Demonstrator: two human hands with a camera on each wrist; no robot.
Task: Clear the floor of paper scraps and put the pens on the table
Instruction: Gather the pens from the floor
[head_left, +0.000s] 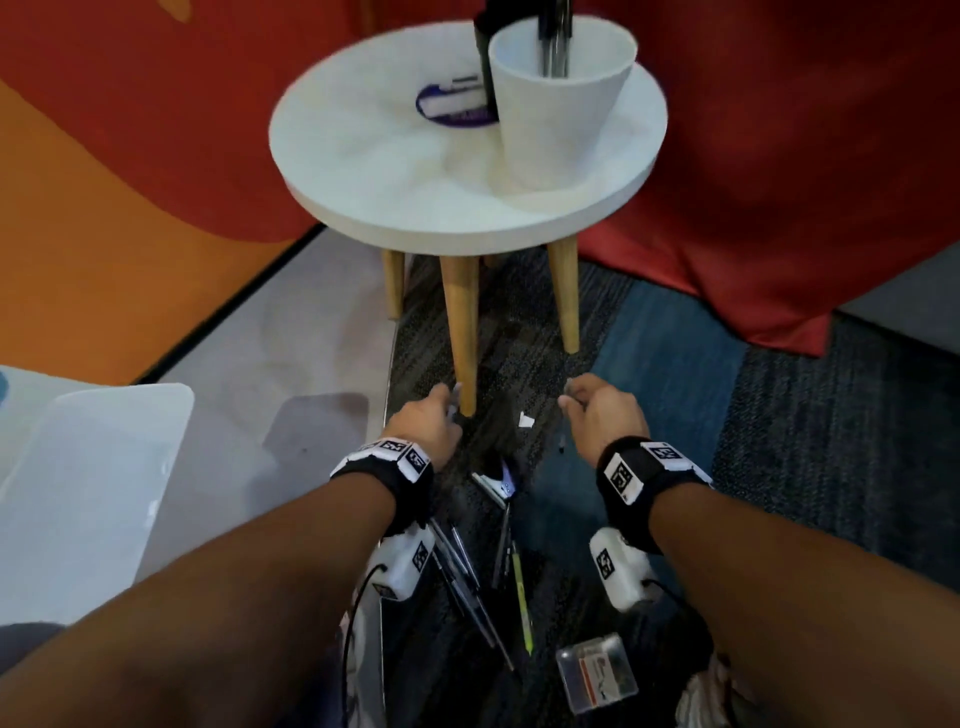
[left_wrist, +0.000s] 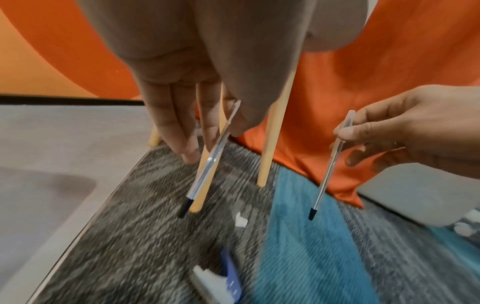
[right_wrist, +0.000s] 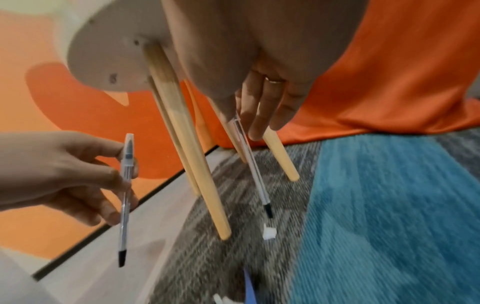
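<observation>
My left hand (head_left: 445, 404) pinches a clear pen (left_wrist: 207, 162) with a black cap; the pen hangs cap-down beside a table leg. My right hand (head_left: 572, 401) pinches a second clear pen (right_wrist: 251, 164) the same way. Both hands hover above the carpet in front of the round white table (head_left: 405, 208). A small white paper scrap (head_left: 526, 420) lies on the dark carpet between the hands. Several more pens (head_left: 462, 566), one of them yellow-green (head_left: 521, 597), lie on the floor between my forearms.
A white cup (head_left: 556, 114) with dark items inside and a purple-edged card (head_left: 452, 104) stand on the table. On the floor lie a blue-and-white item (head_left: 501, 480) and a clear plastic box (head_left: 596, 673). A white bin (head_left: 78, 493) is at left, red fabric (head_left: 779, 208) at right.
</observation>
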